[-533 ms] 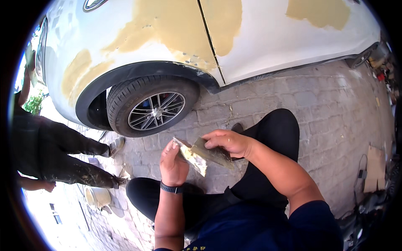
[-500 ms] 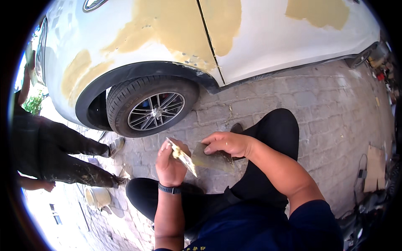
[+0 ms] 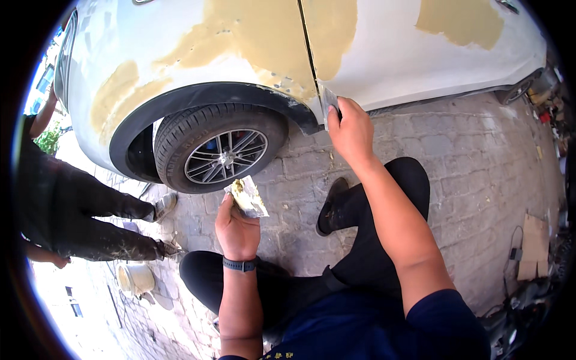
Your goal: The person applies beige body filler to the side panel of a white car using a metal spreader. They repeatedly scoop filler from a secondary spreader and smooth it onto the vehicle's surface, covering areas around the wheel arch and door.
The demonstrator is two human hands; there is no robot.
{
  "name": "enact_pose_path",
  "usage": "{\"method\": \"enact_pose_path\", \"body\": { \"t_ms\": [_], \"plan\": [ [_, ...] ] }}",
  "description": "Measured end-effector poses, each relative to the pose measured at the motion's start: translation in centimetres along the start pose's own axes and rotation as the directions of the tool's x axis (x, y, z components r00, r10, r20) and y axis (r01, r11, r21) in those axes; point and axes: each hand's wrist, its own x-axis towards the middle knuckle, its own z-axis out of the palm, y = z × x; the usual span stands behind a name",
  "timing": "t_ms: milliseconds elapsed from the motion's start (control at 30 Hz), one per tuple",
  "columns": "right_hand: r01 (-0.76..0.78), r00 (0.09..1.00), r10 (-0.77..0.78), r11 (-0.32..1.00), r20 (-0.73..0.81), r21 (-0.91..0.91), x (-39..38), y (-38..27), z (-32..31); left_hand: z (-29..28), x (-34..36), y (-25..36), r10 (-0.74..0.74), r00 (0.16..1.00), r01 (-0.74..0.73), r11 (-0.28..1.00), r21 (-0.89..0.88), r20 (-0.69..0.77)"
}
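My right hand (image 3: 353, 133) is closed on a thin flat putty spreader (image 3: 326, 102), whose blade meets the lower corner of the white car (image 3: 390, 75), by the gap between fender and door. Tan filler patches (image 3: 255, 42) cover much of the fender, with bare pitted spots near that corner. Lower down and to the left, my left hand (image 3: 238, 236) grips a small flat putty plate (image 3: 257, 209) smeared with pale yellow putty (image 3: 243, 193). It is held just below the front wheel (image 3: 225, 157), apart from the tyre.
On the left stands another person in dark, stained trousers (image 3: 90, 201), close to the front of the car. A whitish bucket (image 3: 137, 279) sits on the stone paving (image 3: 456, 156) near their feet. Cardboard (image 3: 534, 246) and dark clutter lie at the far right.
My right hand has gone up and away from the plate, bringing the spreader to the car's panel. My left hand has shifted slightly left, and the plate's putty side now faces up more.
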Motion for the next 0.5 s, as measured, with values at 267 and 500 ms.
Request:
{"method": "enact_pose_path", "body": {
  "t_ms": [267, 500],
  "plan": [
    [0.088, 0.996, -0.085, 0.992, 0.036, -0.093, 2.6, -0.4, 0.4, -0.5, -0.1, 0.1, -0.008, 0.998, 0.01, 0.999, -0.031, 0.056],
    [0.066, 0.748, 0.261, 0.885, 0.61, -0.46, -0.6, 7.0, 4.3, -0.8, 0.3, -0.5, -0.039, 0.998, 0.04, 0.999, -0.009, 0.054]
  ]
}}
